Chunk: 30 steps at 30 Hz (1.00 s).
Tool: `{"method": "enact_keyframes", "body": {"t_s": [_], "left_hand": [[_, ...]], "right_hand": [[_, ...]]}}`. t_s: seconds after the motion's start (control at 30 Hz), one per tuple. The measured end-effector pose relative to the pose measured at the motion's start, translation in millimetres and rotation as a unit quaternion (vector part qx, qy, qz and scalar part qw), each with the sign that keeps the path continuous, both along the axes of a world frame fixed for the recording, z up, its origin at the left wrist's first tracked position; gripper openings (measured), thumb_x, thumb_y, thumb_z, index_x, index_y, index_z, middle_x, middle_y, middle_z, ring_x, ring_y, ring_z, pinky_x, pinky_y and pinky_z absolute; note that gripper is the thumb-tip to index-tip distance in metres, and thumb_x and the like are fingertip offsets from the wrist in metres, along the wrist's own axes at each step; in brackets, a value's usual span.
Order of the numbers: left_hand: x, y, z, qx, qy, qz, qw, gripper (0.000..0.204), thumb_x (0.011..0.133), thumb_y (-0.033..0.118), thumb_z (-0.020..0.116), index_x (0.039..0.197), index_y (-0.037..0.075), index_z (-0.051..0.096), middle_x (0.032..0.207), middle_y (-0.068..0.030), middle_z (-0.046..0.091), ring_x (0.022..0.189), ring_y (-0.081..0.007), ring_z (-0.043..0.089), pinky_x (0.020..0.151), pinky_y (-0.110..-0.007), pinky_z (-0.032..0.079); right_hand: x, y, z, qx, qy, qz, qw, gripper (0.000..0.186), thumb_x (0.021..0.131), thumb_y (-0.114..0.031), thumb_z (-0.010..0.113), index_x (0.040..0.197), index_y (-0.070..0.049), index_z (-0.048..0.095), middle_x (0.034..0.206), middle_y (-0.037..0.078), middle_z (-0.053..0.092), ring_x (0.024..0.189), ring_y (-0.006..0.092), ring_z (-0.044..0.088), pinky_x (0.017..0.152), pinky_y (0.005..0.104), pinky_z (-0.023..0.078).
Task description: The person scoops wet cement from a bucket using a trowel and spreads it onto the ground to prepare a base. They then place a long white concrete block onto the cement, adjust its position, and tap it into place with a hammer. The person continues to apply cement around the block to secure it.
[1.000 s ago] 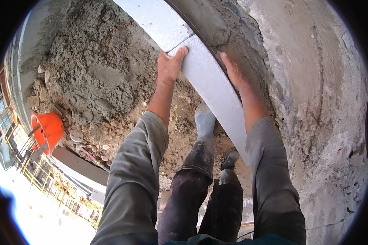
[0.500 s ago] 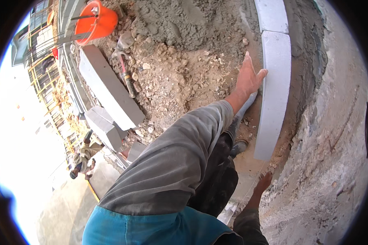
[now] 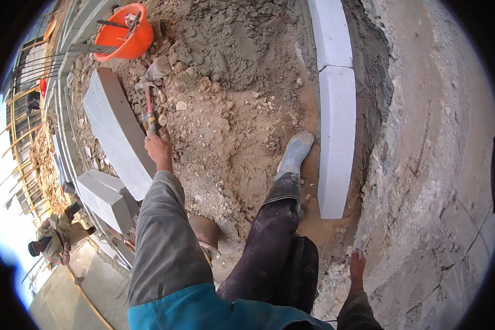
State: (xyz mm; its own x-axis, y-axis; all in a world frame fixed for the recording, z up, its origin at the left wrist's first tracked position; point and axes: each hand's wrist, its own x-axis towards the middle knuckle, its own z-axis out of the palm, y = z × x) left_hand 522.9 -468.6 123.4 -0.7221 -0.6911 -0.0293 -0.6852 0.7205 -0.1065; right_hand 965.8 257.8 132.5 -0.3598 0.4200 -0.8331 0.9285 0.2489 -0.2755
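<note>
My left hand is closed around the grip end of a hammer, which lies on the rubble with its metal head pointing away from me. Just left of it lies a long pale kerbstone. Over at the right, two light kerbstones stand end to end in a row; the nearer kerbstone is beside my boot. My right hand is low at the right, near the rough concrete edge past that row's near end. Its fingers look slightly apart, with nothing visible in them.
An orange bucket holding tools stands at the far left. Wet mortar is heaped at the far middle. More grey blocks lie at the left, near a brown round object. A co-worker is at the lower left.
My left hand has left the side of the nearer kerbstone in the row, swung left and closed on the hammer's grip. The view has shifted; my right hand remains low at the right.
</note>
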Motion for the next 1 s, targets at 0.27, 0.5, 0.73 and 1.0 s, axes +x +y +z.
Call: {"method": "enact_keyframes", "body": {"t_s": [0.27,0.5,0.73,1.0], "left_hand": [[-26.4,-24.8,-28.5,-0.12,-0.084,-0.002,0.989,0.055,0.08,0.041,0.073,0.111,0.002,0.049,0.114,-0.0182,0.057,0.108,-0.0357,0.06,0.089,-0.046,0.052],[-25.6,-5.5,2.5,-0.011,-0.055,-0.038,0.998,0.054,0.075,0.04,0.067,0.101,-0.006,0.055,0.102,-0.0269,0.064,0.1,-0.0383,0.063,0.089,-0.048,0.048],[78.0,89.9,108.1,0.328,0.002,-0.125,0.936,0.018,0.077,0.015,0.058,0.083,0.001,0.048,0.066,-0.0049,0.05,0.052,-0.0109,0.043,0.045,-0.029,0.037],[171.6,347.6,142.7,0.463,-0.31,-0.501,0.662,0.033,0.074,0.019,0.061,0.098,-0.002,0.052,0.082,-0.0202,0.054,0.073,-0.0352,0.055,0.068,-0.041,0.046]], "right_hand": [[-11.0,-4.1,-29.0,-0.011,0.005,0.082,0.997,0.04,0.091,-0.022,0.058,0.123,0.003,0.059,0.084,0.012,0.065,0.077,0.0202,0.058,0.076,0.0349,0.047],[-95.8,-101.4,-23.7,-0.016,0.094,0.017,0.995,0.042,0.095,-0.023,0.059,0.13,0.001,0.055,0.111,0.017,0.066,0.104,0.0219,0.063,0.09,0.0335,0.048],[-193.4,-237.2,45.6,-0.235,0.25,-0.206,0.916,0.044,0.098,-0.024,0.058,0.133,0.001,0.051,0.119,0.02,0.065,0.111,0.0244,0.063,0.092,0.0342,0.05],[-191.8,-292.4,75.0,-0.284,0.293,-0.676,0.613,0.03,0.092,-0.017,0.058,0.117,-0.004,0.046,0.088,0.008,0.054,0.077,0.0178,0.06,0.068,0.0369,0.053]]}}
